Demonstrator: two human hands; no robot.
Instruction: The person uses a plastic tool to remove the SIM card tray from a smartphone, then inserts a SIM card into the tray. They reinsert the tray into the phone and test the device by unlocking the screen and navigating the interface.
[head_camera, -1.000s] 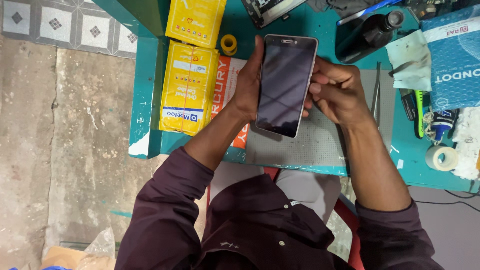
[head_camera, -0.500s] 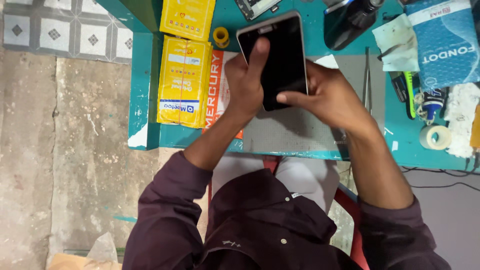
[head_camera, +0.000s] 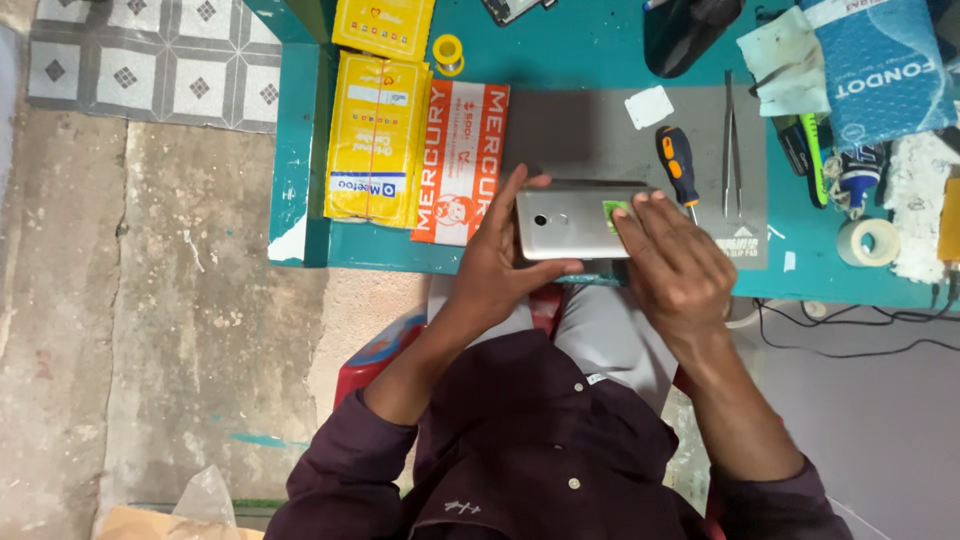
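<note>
A: Phone (head_camera: 575, 222) lies back-up at the worktop (head_camera: 600, 45) near edge. Left hand (head_camera: 500, 255) has its grip closed round the phone's end; right hand (head_camera: 675, 260) presses flat fingers on top, grasping nothing.

B: I'd brace it level, prying gently. Grey mat (head_camera: 600, 130) beneath, screwdriver (head_camera: 678, 165) beside; tiled floor (head_camera: 150, 70).

A small phone-repair workshop, seen from above. The teal tabletop (head_camera: 600, 45) carries a grey anti-slip work mat (head_camera: 600, 130), on which lie an orange-and-black screwdriver (head_camera: 678, 165) and metal tweezers (head_camera: 731, 140); around the mat are a roll of tape (head_camera: 868, 241), a small yellow spool (head_camera: 448, 52), and yellow (head_camera: 378, 140) and orange (head_camera: 460, 160) parts packets. A silver phone (head_camera: 575, 222) is held back-up at the tabletop edge, while the worn concrete floor (head_camera: 150, 300) and patterned tiles (head_camera: 150, 60) indicate a modest street-level stall.
</note>
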